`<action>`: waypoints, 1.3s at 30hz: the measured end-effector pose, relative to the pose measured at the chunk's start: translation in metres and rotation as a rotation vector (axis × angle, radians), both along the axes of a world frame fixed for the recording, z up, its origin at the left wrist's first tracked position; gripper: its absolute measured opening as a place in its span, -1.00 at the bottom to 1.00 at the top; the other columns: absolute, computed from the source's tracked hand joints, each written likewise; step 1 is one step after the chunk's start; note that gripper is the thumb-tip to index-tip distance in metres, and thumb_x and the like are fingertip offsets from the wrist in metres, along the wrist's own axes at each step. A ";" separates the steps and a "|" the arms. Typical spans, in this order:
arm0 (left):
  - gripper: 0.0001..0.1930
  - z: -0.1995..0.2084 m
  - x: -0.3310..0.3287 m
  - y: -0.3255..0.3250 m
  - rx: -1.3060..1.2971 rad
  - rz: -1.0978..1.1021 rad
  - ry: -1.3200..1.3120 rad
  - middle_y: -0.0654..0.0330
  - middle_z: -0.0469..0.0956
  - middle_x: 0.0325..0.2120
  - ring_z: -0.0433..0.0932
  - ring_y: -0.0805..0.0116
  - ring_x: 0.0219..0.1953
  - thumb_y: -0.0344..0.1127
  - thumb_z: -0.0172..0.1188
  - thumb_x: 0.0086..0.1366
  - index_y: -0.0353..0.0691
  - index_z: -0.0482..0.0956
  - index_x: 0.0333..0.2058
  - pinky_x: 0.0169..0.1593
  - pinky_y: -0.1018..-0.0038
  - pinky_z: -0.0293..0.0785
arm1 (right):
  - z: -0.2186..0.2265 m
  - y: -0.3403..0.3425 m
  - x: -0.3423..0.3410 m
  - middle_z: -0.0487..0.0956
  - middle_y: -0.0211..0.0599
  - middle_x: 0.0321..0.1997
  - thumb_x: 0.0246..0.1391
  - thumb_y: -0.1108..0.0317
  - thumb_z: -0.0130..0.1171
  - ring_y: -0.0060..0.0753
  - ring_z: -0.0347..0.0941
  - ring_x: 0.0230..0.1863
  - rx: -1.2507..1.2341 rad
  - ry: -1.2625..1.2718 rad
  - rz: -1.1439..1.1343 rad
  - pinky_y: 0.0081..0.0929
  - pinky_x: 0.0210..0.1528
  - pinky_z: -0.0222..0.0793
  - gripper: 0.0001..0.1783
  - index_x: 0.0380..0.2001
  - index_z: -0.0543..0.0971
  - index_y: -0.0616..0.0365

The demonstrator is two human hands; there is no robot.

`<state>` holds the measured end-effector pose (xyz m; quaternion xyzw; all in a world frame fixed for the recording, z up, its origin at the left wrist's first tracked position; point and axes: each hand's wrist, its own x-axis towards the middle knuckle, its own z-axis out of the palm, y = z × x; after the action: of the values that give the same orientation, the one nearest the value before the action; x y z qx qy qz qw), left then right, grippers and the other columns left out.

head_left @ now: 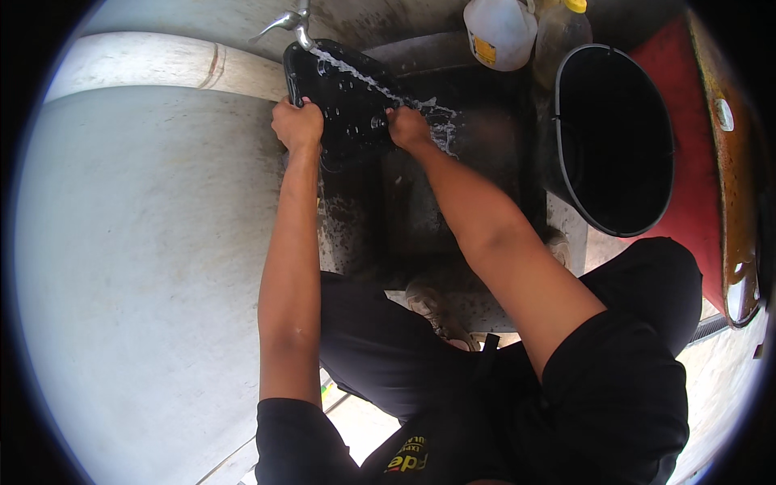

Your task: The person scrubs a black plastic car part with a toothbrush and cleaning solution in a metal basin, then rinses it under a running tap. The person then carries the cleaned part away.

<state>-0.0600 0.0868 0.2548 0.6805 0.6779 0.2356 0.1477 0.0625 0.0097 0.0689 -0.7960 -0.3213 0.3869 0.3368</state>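
In the head view, the left hand (pixel 297 123) and right hand (pixel 406 127) each clamp their fingers on opposite edges of a black plastic tray (pixel 346 99), held tilted under a running tap (pixel 291 21) above the dark wet basin (pixel 453 178), beside a black bucket (pixel 612 137).

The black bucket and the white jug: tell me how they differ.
The black bucket is far larger than the white jug. The bucket is open-topped and dark inside, showing no contents; the jug is a closed translucent container with a label. The bucket stands to the right of the wet basin; the jug stands behind it, beside a yellow-capped bottle. Both stand upright, and neither hand touches them.
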 end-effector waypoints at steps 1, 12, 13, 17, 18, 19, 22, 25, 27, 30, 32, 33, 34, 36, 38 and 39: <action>-0.78 0.000 -0.001 -0.002 0.008 0.007 0.013 -0.15 0.73 -0.25 0.69 -0.20 -0.07 -0.32 0.26 0.25 -0.29 0.73 -0.19 0.06 0.07 0.55 | 0.007 0.005 -0.014 0.63 0.24 0.04 0.32 0.18 0.11 0.33 0.57 0.07 0.007 0.046 -0.086 0.02 0.18 0.48 -0.64 -0.01 0.57 0.23; -0.82 -0.045 -0.016 0.030 -0.223 0.144 -0.736 -0.07 0.72 -0.19 0.71 0.20 -0.19 -0.53 0.23 0.28 -0.34 0.71 -0.15 -0.12 0.28 0.62 | 0.061 0.076 0.026 0.54 -0.35 -0.58 0.28 0.24 0.32 -0.56 0.33 -0.67 0.528 1.003 -0.522 -0.51 -0.68 0.15 -0.68 -0.50 0.53 0.17; -0.82 -0.050 -0.022 0.027 -0.237 0.164 -0.771 -0.06 0.72 -0.19 0.70 0.23 -0.20 -0.54 0.23 0.29 -0.35 0.70 -0.15 -0.14 0.28 0.62 | 0.071 0.069 0.016 0.55 -0.35 -0.57 0.28 0.27 0.32 -0.56 0.36 -0.65 0.479 0.997 -0.520 -0.52 -0.67 0.19 -0.71 -0.48 0.54 0.18; -0.83 -0.056 -0.007 0.032 -0.186 0.092 -0.789 -0.02 0.72 -0.21 0.68 0.28 -0.24 -0.52 0.25 0.30 -0.35 0.70 -0.15 -0.15 0.30 0.62 | 0.067 0.076 0.027 0.58 -0.33 -0.53 0.26 0.34 0.32 -0.56 0.40 -0.61 0.524 1.145 -0.534 -0.54 -0.64 0.28 -0.79 -0.43 0.59 0.19; -0.83 -0.058 -0.006 0.034 -0.171 0.083 -0.759 -0.01 0.72 -0.22 0.67 0.29 -0.24 -0.51 0.26 0.30 -0.35 0.70 -0.15 -0.15 0.30 0.61 | 0.068 0.081 0.025 0.58 -0.33 -0.53 0.26 0.32 0.33 -0.55 0.41 -0.62 0.579 1.118 -0.496 -0.53 -0.64 0.29 -0.78 -0.42 0.60 0.19; -0.83 -0.060 -0.006 0.036 -0.157 0.075 -0.729 0.00 0.72 -0.22 0.67 0.30 -0.25 -0.51 0.27 0.30 -0.34 0.70 -0.14 -0.14 0.31 0.60 | 0.069 0.084 0.023 0.58 -0.33 -0.53 0.26 0.30 0.34 -0.54 0.41 -0.62 0.634 1.090 -0.456 -0.52 -0.64 0.29 -0.77 -0.42 0.60 0.19; -0.82 -0.066 -0.016 0.037 -0.096 0.026 -0.651 0.06 0.69 -0.26 0.64 0.30 -0.30 -0.53 0.25 0.32 -0.36 0.66 -0.11 -0.21 0.31 0.59 | 0.068 0.084 0.021 0.61 -0.31 -0.52 0.21 0.28 0.35 -0.36 0.50 -0.59 0.495 1.031 -0.425 -0.34 -0.55 0.44 -0.79 -0.39 0.63 0.19; -0.82 -0.066 0.001 0.034 -0.104 0.000 -0.712 0.05 0.71 -0.24 0.66 0.31 -0.27 -0.48 0.28 0.31 -0.34 0.68 -0.12 -0.16 0.32 0.58 | 0.061 0.082 0.019 0.67 -0.17 -0.35 0.19 0.30 0.33 -0.11 0.61 -0.35 0.575 0.417 -0.368 -0.16 -0.28 0.55 -0.83 -0.30 0.62 0.18; -0.82 -0.065 0.007 0.034 -0.115 0.018 -0.738 0.04 0.72 -0.23 0.67 0.31 -0.26 -0.46 0.30 0.30 -0.33 0.69 -0.13 -0.12 0.32 0.57 | 0.064 0.076 0.001 0.57 0.02 0.17 0.20 0.22 0.29 0.16 0.43 0.26 0.625 0.007 -0.254 0.02 0.28 0.33 -0.64 0.02 0.56 0.08; -0.82 -0.062 -0.003 0.027 -0.139 0.084 -0.765 0.05 0.72 -0.23 0.67 0.29 -0.27 -0.47 0.28 0.32 -0.33 0.69 -0.12 -0.14 0.30 0.58 | 0.076 0.047 -0.039 0.23 -0.14 0.52 0.36 0.08 0.09 0.11 0.04 0.55 0.699 -0.319 0.133 0.01 0.51 0.01 -0.43 0.36 0.34 -0.05; -0.82 -0.051 0.006 0.015 -0.202 0.116 -0.874 0.04 0.72 -0.24 0.68 0.27 -0.27 -0.48 0.27 0.32 -0.34 0.68 -0.11 -0.15 0.29 0.59 | 0.065 0.033 -0.030 0.15 -0.21 0.57 0.42 0.06 -0.01 0.13 -0.03 0.58 0.819 -0.478 0.333 0.02 0.55 -0.07 -0.37 0.47 0.22 -0.06; -0.82 -0.050 0.004 0.017 -0.164 0.112 -0.850 0.04 0.72 -0.23 0.68 0.26 -0.26 -0.49 0.26 0.33 -0.34 0.68 -0.11 -0.16 0.29 0.59 | 0.056 0.031 -0.021 0.11 -0.24 0.59 0.44 0.05 -0.04 0.13 -0.06 0.59 0.735 -0.541 0.299 -0.01 0.56 -0.07 -0.36 0.48 0.20 -0.05; -0.82 -0.049 0.001 0.018 -0.125 0.110 -0.824 0.04 0.72 -0.23 0.68 0.26 -0.26 -0.49 0.26 0.33 -0.34 0.68 -0.11 -0.16 0.28 0.59 | 0.045 0.028 -0.007 0.08 -0.27 0.61 0.46 0.03 -0.08 0.13 -0.08 0.60 0.650 -0.601 0.265 -0.04 0.56 -0.06 -0.36 0.49 0.18 -0.04; -0.82 -0.047 -0.009 0.026 -0.068 0.089 -0.755 0.00 0.72 -0.23 0.70 0.19 -0.25 -0.46 0.24 0.34 -0.34 0.68 -0.11 -0.14 0.23 0.59 | 0.022 0.021 0.019 0.03 -0.25 0.62 0.45 0.03 -0.09 0.13 -0.05 0.59 0.594 -0.589 0.251 -0.10 0.57 -0.03 -0.34 0.50 0.16 0.02; -0.77 -0.039 -0.009 0.021 -0.025 0.129 -0.615 0.01 0.71 -0.19 0.68 0.23 -0.26 -0.45 0.27 0.35 -0.33 0.67 -0.04 -0.17 0.28 0.60 | 0.001 0.011 0.036 0.02 -0.15 0.62 0.41 0.07 -0.02 0.15 0.06 0.55 0.639 -0.454 0.308 -0.16 0.56 0.02 -0.30 0.48 0.16 0.12; -0.75 -0.035 -0.006 0.016 -0.002 0.159 -0.543 0.02 0.70 -0.17 0.67 0.25 -0.27 -0.45 0.28 0.36 -0.32 0.66 0.00 -0.18 0.31 0.60 | -0.002 0.006 0.027 0.10 -0.07 0.57 0.38 0.09 0.01 0.14 0.13 0.50 0.485 -0.360 0.213 -0.15 0.53 0.07 -0.34 0.42 0.24 0.19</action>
<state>-0.0660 0.1024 0.2198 0.5372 0.6649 0.4195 0.3056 0.0899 0.0153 0.0670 -0.7102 -0.5400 0.1849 0.4121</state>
